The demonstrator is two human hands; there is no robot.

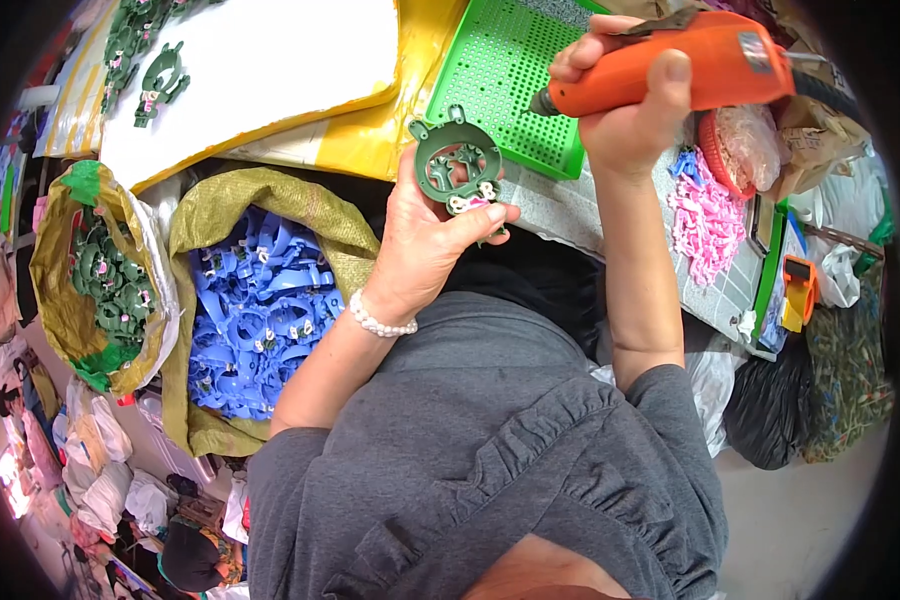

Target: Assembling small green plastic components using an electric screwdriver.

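My left hand (425,240) pinches a dark green plastic ring part (458,165) by its lower edge, thumb over the small pink-and-white insert, holding it up above my lap, just off the near edge of the bench (560,205). My right hand (625,100) is wrapped tight around an orange electric screwdriver (685,65), its tip close to the ring's upper right. I judge the part light, stiff and thin-walled, likely to twist or slip under the bit, so gripping the rim near the insert seems best. A green perforated tray (510,70) lies on the bench; a sack of blue parts (260,310) sits at my left.
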